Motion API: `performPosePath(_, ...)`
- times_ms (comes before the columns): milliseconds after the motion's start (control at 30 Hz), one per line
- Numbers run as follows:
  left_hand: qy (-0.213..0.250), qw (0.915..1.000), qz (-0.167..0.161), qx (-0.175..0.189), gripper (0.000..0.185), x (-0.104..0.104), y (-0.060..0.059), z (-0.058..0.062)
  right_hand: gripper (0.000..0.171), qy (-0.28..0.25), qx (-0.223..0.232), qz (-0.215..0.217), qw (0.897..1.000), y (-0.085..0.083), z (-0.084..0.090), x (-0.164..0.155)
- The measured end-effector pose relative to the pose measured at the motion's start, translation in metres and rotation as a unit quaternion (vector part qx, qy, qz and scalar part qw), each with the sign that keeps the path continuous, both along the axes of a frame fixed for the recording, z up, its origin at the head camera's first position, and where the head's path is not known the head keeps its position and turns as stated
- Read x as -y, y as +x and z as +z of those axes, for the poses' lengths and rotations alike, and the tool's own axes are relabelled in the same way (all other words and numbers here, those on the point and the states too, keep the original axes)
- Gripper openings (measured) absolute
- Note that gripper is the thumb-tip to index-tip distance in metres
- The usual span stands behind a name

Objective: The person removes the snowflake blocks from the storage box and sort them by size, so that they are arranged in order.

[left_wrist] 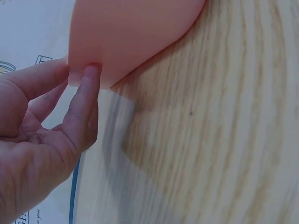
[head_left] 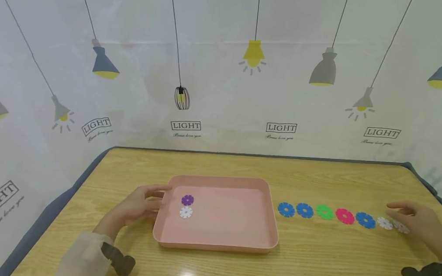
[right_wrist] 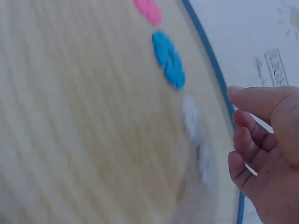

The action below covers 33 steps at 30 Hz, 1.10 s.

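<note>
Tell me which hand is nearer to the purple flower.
Left. The left hand touches the tray, left of the purple flower; the right hand is far right, by white flowers.

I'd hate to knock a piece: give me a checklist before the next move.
Pink rectangular plastic tray flat on wooden table: ok.
Left hand touching tray's left side: ok.
Purple disc and white disc, both flower-shaped, inside tray: ok.
Space right of tray clear: not ok; blue, green, pink and white flower-shaped discs lie there.
Right hand empty: ok, nothing visibly held.
Those two white discs touching: cannot tell; right hand partly covers one.
</note>
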State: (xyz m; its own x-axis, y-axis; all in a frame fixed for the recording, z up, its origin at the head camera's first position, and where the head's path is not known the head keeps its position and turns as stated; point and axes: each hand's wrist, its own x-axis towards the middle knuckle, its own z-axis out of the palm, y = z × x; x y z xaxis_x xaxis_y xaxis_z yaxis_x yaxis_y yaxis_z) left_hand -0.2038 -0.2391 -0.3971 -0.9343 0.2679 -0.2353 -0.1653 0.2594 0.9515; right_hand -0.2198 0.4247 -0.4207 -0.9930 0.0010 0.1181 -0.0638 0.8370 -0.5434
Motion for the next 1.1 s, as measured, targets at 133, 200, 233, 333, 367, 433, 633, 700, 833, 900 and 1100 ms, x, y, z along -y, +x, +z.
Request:
performPosePath(133,-0.001,1.0000,-0.005,-0.003,0.048,0.001,0.000,-0.001,0.042,-0.018,0.003,0.061,0.998,-0.008,0.020,0.028)
performPosePath(200,0.000,1.0000,-0.006,-0.003,0.048,0.001,0.000,-0.001,0.040,-0.028,0.007,0.086,0.996,-0.012,0.029,0.045)
performPosePath(233,0.000,1.0000,-0.006,-0.003,0.048,0.001,-0.001,-0.001,0.039,-0.030,0.005,0.095,0.995,-0.014,0.032,0.053)
performPosePath(333,0.004,1.0000,-0.006,-0.001,0.048,0.000,-0.001,-0.002,0.036,-0.040,0.006,0.127,0.991,-0.021,0.039,0.080)
performPosePath(367,0.005,1.0000,-0.006,-0.001,0.048,0.000,-0.001,-0.002,0.034,-0.043,0.002,0.136,0.990,-0.024,0.039,0.088)
performPosePath(433,0.007,1.0000,-0.005,0.000,0.048,0.000,-0.002,-0.003,0.030,-0.051,0.000,0.160,0.986,-0.030,0.039,0.107)
performPosePath(633,0.010,0.9999,-0.009,-0.001,0.049,0.001,-0.003,-0.005,0.025,-0.092,0.018,0.229,0.969,-0.043,0.042,0.173)
performPosePath(700,0.008,0.9999,-0.010,-0.004,0.049,0.001,-0.003,-0.005,0.024,-0.093,0.025,0.251,0.963,-0.045,0.045,0.195)
performPosePath(833,0.001,1.0000,-0.003,-0.005,0.048,0.001,-0.003,-0.005,0.021,-0.078,0.029,0.295,0.952,-0.048,0.051,0.236)
performPosePath(900,-0.003,1.0000,0.002,-0.004,0.048,0.001,-0.002,-0.005,0.021,-0.070,0.035,0.312,0.947,-0.049,0.053,0.255)
performPosePath(1100,-0.007,0.9999,0.010,0.002,0.049,0.001,-0.002,-0.003,0.020,-0.071,0.062,0.366,0.926,-0.053,0.061,0.306)
